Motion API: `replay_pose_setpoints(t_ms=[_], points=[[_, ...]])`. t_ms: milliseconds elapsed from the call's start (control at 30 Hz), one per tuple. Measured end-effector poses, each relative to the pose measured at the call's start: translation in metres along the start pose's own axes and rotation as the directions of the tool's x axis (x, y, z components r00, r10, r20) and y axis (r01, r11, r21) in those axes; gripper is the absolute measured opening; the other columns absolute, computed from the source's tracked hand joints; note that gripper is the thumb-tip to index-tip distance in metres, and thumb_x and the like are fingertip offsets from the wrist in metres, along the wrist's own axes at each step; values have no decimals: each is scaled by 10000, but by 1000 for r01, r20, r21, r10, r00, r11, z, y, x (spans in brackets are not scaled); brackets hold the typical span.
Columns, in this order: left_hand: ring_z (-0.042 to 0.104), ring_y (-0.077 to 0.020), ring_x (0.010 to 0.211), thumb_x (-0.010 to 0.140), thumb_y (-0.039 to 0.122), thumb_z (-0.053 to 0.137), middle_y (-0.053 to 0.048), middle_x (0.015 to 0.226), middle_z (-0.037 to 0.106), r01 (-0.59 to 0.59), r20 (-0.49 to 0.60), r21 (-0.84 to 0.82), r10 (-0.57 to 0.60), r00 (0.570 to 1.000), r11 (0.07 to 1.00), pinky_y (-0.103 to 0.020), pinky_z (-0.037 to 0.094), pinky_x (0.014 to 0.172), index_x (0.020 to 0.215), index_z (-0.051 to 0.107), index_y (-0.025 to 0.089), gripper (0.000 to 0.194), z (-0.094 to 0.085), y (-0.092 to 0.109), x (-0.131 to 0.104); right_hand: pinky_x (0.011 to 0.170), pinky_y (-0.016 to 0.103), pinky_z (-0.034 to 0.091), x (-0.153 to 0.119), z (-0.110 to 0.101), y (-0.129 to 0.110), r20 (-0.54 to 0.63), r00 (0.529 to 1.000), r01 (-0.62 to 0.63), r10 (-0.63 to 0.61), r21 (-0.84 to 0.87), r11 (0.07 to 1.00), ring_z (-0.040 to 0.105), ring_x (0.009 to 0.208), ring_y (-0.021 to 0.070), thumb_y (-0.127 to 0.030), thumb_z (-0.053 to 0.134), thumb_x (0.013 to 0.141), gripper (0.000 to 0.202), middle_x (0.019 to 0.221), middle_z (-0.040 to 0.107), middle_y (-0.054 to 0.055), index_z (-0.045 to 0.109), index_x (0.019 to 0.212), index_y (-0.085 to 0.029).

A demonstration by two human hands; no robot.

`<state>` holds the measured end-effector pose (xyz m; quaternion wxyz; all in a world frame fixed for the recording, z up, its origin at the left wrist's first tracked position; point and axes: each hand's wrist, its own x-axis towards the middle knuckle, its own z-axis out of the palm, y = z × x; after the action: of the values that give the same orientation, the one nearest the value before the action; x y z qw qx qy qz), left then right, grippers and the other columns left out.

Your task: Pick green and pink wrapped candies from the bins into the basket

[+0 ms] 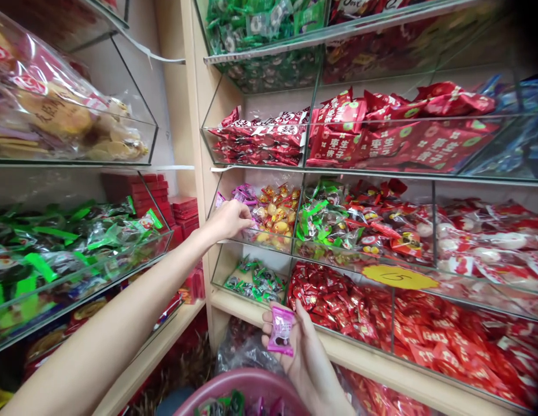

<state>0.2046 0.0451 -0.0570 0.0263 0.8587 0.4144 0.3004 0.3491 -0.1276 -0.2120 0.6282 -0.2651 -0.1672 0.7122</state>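
My left hand point(229, 221) reaches into a glass shelf bin, its fingers curled together and pointing down. Purple wrapping shows by its fingertips, but whether they grip it is hard to make out. Purple-wrapped candies point(245, 195) lie behind that hand, beside gold-and-red wrapped candies point(276, 211) in the same bin. Lower down, my right hand point(301, 341) is palm up with a single purple-wrapped candy point(281, 330) held in its fingers. Beneath it stands a pink tub point(208, 388) with green and purple wrapped candies inside.
Glass dividers and front panes point(269, 245) edge the bins. Green-wrapped candies point(258, 281) lie one shelf lower, red-wrapped candies point(338, 294) to their right. A yellow tag point(400, 278) hangs on the front. Bins of green packets point(99, 231) stand left, near a wooden post point(198, 115).
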Motion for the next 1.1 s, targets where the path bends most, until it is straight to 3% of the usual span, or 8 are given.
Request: replay_pose_setpoints(t_ms=[300,500,567,633,733,900,1000,1100], points=[[557,-141,595,775,275,488,-19,628,648,4,-217,76,12,976,997,-245,377,579,679,664,164,228,3,3,-5,629,233,506,-2,4,5,9,1000,-16,16,-20,1000,638,657,128,-484,562,813,406,773,696,42,620,992,-124],[543,-111,624,808,285,469,-17,692,627,-73,-501,-213,-45,864,974,-227,417,613,740,607,128,220,-13,35,-29,624,217,502,0,-1,6,17,1000,-17,18,-68,998,638,659,122,-472,603,784,394,789,701,42,638,970,-125],[538,-100,595,827,295,460,-2,664,602,-97,-391,-340,-47,919,935,-217,418,580,768,585,131,215,-11,48,-50,619,213,502,3,-5,3,3,1000,-21,21,-84,996,637,652,120,-473,601,787,382,785,700,39,639,951,-129],[540,-96,564,850,312,446,10,638,591,-57,-86,-456,20,996,888,-211,415,549,798,576,142,220,1,58,-74,622,217,503,6,-8,0,8,1000,-24,25,-78,997,636,648,117,-464,577,810,357,779,697,32,632,949,-140],[526,-94,563,877,323,424,23,628,580,11,278,-452,129,952,892,-210,405,554,792,583,165,239,30,64,-110,628,235,505,6,-11,-3,101,993,-58,65,-72,996,633,644,122,-502,504,844,396,779,693,34,620,967,-145],[555,-111,663,883,310,421,9,734,593,50,330,-405,94,939,913,-218,413,626,759,600,174,256,73,55,-142,625,229,494,-2,-11,2,214,967,-97,139,-194,976,608,606,95,-446,558,830,338,802,680,13,597,1016,-166],[549,-95,566,870,343,445,22,689,576,187,361,-524,18,932,831,-203,413,553,764,584,168,248,83,49,-147,643,206,486,-3,-14,6,209,971,-54,118,-291,955,595,618,73,-256,697,740,285,783,664,-12,598,994,-172],[524,-89,517,855,374,471,43,593,540,274,399,-596,-18,917,754,-190,387,495,749,563,161,256,84,45,-150,658,202,486,-1,-17,8,225,965,-58,137,-328,943,605,703,90,-207,753,667,341,799,660,-5,608,974,-169]])
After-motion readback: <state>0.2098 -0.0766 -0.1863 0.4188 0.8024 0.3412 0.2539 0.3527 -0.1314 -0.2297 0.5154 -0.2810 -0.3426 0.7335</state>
